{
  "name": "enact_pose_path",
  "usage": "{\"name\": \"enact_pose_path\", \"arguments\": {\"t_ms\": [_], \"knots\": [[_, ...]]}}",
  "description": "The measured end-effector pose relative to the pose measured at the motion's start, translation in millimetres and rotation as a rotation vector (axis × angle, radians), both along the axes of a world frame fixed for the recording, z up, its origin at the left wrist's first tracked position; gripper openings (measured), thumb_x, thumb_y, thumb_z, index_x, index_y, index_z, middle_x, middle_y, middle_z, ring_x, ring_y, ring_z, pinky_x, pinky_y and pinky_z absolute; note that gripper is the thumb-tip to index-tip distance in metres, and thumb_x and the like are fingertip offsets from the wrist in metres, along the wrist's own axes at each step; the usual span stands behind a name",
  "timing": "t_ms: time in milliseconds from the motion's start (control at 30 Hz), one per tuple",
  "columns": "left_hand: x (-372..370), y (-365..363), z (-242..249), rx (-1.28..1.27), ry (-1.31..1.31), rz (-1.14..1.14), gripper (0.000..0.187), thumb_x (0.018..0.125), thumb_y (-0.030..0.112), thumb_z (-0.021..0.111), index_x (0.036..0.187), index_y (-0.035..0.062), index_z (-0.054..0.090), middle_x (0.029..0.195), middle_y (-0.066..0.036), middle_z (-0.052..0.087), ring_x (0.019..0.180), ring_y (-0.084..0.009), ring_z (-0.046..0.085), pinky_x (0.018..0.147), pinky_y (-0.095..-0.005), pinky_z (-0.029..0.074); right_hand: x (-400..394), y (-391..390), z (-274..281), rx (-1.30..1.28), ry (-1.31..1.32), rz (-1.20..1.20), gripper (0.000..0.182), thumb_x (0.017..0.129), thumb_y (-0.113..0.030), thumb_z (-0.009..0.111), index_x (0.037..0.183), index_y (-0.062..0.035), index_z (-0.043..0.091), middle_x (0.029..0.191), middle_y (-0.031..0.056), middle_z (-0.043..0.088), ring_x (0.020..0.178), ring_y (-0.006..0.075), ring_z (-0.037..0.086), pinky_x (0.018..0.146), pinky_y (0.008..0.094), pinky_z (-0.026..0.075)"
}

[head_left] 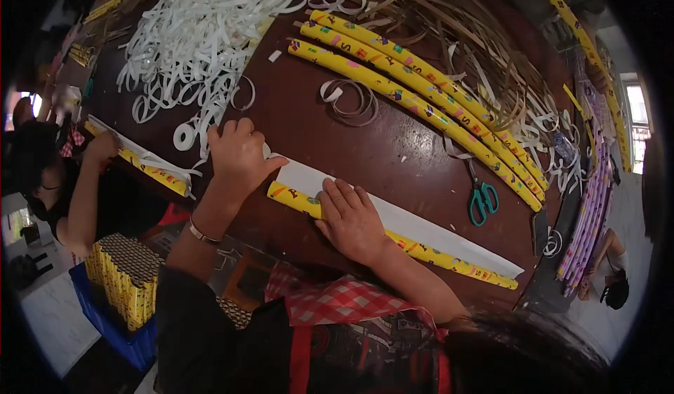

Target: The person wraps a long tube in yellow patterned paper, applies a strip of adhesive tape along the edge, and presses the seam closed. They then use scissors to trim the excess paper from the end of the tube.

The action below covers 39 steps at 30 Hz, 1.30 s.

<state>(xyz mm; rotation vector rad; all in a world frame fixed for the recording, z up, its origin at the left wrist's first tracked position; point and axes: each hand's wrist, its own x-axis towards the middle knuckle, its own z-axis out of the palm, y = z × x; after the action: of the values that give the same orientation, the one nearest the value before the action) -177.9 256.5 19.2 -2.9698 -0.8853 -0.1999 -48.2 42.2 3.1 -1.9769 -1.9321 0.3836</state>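
Note:
A yellow patterned roll of wrapping paper (442, 259) lies along the near table edge, its white underside (421, 218) turned up as a flap behind it. My right hand (347, 222) rests flat on the roll, fingers together and stretched over the white flap. At the roll's left end is my left hand (239, 152), thumb stretched out toward the flap's corner and fingers apart. A bit of white shows between its thumb and forefinger. Just left of this hand sits a small white roll of tape or ribbon (184, 137).
Three yellow rolls (421, 106) lie farther back, near teal-handled scissors (482, 202). White strips (189, 36) are heaped at the back left, brown strips (449, 15) behind. A co-worker's hand (104, 145) holds another roll. A blue crate (116, 324) contains upright rolls.

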Motion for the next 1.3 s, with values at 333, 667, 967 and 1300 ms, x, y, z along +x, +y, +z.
{"name": "enact_pose_path", "arguments": {"t_ms": [333, 667, 967, 1300], "knots": [[-3.6, -4.2, 0.1, 0.001, 0.040, 0.093, 0.040, 0.062, 0.047, 0.080, 0.075, 0.0099, 0.074, 0.084, -0.003, 0.056, 0.085, -0.0241, 0.054, 0.086, -0.0480, 0.034, -0.8, -1.3, -5.1, 0.030, -0.048, 0.009, 0.049, 0.087, -0.031, 0.062, 0.122, 0.0019, 0.052, 0.133, 0.0201, 0.050, 0.124, 0.0343, 0.046, 0.101, 0.0504, 0.039], [-26.8, -21.7, -23.2, 0.038, -0.268, 0.067, 0.029, 0.069, 0.037, 0.075, 0.078, 0.0102, 0.067, 0.096, -0.005, 0.055, 0.093, -0.0257, 0.054, 0.089, -0.0490, 0.035, -2.7, -2.0, -5.3, 0.058, -0.072, 0.011, 0.047, 0.087, -0.031, 0.063, 0.120, 0.0010, 0.053, 0.134, 0.0192, 0.049, 0.124, 0.0344, 0.046, 0.102, 0.0499, 0.039], [-45.2, -24.8, -33.5, -0.204, -0.328, 0.143, 0.031, 0.075, 0.033, 0.075, 0.091, 0.0092, 0.063, 0.122, -0.007, 0.053, 0.115, -0.0278, 0.049, 0.093, -0.0469, 0.036, -2.2, 0.4, -8.5, 0.130, -0.099, 0.016, 0.043, 0.084, -0.028, 0.065, 0.116, -0.0003, 0.055, 0.130, 0.0179, 0.053, 0.119, 0.0332, 0.050, 0.099, 0.0467, 0.041], [-28.3, -80.7, -17.3, -0.370, -0.109, -0.309, 0.061, 0.074, 0.031, 0.075, 0.126, 0.0057, 0.055, 0.137, -0.011, 0.049, 0.132, -0.0292, 0.040, 0.107, -0.0533, 0.029, -3.2, 0.2, -12.2, 0.125, -0.113, 0.000, 0.046, 0.084, -0.028, 0.065, 0.118, 0.0002, 0.055, 0.129, 0.0178, 0.054, 0.121, 0.0329, 0.049, 0.099, 0.0472, 0.040]]}}
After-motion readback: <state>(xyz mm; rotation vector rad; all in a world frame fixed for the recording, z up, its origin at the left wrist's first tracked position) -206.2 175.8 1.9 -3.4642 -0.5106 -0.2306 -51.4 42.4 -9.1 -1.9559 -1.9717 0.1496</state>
